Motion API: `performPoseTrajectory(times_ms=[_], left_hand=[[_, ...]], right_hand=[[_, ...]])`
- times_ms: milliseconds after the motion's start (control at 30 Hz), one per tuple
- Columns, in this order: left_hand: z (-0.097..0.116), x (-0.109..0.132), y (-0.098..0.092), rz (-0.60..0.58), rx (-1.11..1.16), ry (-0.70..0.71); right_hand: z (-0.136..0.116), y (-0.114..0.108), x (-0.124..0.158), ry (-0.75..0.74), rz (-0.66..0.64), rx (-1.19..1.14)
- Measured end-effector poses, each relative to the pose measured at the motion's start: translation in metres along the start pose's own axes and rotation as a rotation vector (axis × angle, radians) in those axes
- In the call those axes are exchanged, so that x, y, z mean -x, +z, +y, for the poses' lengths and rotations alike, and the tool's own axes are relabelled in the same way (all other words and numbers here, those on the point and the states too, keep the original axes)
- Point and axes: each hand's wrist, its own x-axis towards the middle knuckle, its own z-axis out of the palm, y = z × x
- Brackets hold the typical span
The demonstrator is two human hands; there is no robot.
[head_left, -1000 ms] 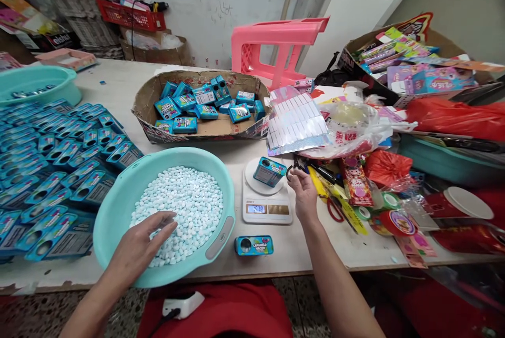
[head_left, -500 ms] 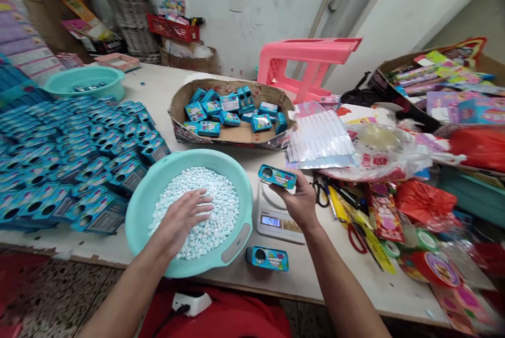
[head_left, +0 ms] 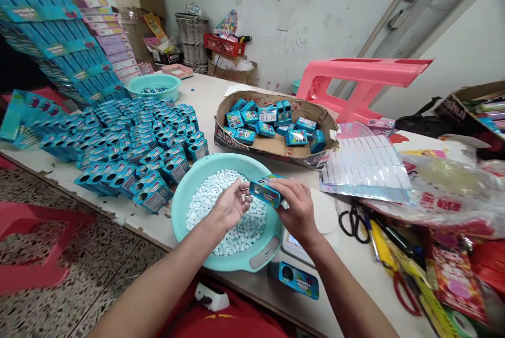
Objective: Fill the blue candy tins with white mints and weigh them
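My right hand (head_left: 294, 204) grips a small blue candy box (head_left: 263, 194), tilted with its round hole toward the left, over the right side of the basin. Close to that hole is my left hand (head_left: 232, 204), palm up with fingers curled around a few small white candies (head_left: 243, 198). Below both hands, a mint-green basin (head_left: 182, 190) holds many pale candies (head_left: 209, 196). A second blue box (head_left: 299, 279) with a round hole lies near the table's front edge. Partly behind my right hand and forearm is a white scale (head_left: 290, 243).
Many blue boxes with holes (head_left: 130, 148) crowd the left. A cut cardboard box (head_left: 276, 151) behind the basin holds several blue boxes. Scissors (head_left: 354, 222), pens and plastic bags lie right. A pink stool (head_left: 363, 72) and another green basin (head_left: 153, 82) stand farther back.
The view has swung left. My right hand has brought the box from above the scale to the basin. My left hand has risen from the candies, curled around a few.
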Motion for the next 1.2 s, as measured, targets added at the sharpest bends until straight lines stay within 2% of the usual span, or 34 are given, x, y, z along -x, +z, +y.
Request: performPoseTrajectory(times_ms=[200, 267, 333, 433, 500, 533, 600, 667, 767, 867, 933, 1000, 1033, 1100, 1200], left_hand=[[-0.003, -0.003, 0.002, 0.011, -0.050, 0.050], [0.000, -0.001, -0.001, -0.018, -0.160, 0.084], [0.006, 0.005, -0.005, -0.041, -0.441, 0.210], [0.019, 0.022, -0.006, -0.039, -0.958, 0.579], [0.027, 0.035, -0.001, -0.118, -1.145, 0.780], [0.031, 0.040, 0.003, -0.200, -1.200, 0.829], [0.036, 0.049, 0.008, -0.360, -1.281, 0.870], [0.040, 0.054, 0.010, -0.412, -1.352, 0.881], [0.053, 0.054, 0.003, -0.305, -1.411, 0.890], [0.082, 0.045, -0.005, -0.038, -1.365, 1.023], [0.110, 0.029, -0.008, 0.190, -1.345, 1.181], [0.137, 0.005, -0.012, 0.366, -1.417, 1.304], [0.150, -0.010, -0.015, 0.403, -1.491, 1.324], [0.167, -0.045, -0.024, 0.401, -1.639, 1.287], [0.177, -0.095, -0.047, 0.348, -1.830, 1.089]], right_hand=[[-0.001, 0.004, 0.000, 0.116, 0.000, -0.037], [-0.001, 0.002, -0.001, 0.185, 0.015, -0.111], [-0.002, -0.001, -0.001, 0.305, 0.048, -0.248], [-0.007, -0.003, -0.002, 0.523, 0.121, -0.451], [-0.012, -0.001, -0.003, 0.575, 0.092, -0.512], [-0.016, 0.001, -0.004, 0.568, 0.049, -0.536], [-0.023, 0.005, -0.007, 0.530, -0.063, -0.599], [-0.027, 0.007, -0.010, 0.514, -0.132, -0.691], [-0.023, 0.000, -0.006, 0.525, -0.118, -0.790], [-0.010, -0.023, 0.018, 0.566, -0.099, -0.719], [0.000, -0.044, 0.046, 0.612, -0.215, -0.621], [0.005, -0.065, 0.079, 0.631, -0.375, -0.538], [0.006, -0.074, 0.095, 0.622, -0.441, -0.505], [0.000, -0.088, 0.121, 0.595, -0.550, -0.461], [-0.016, -0.096, 0.141, 0.629, -0.628, -0.422]])
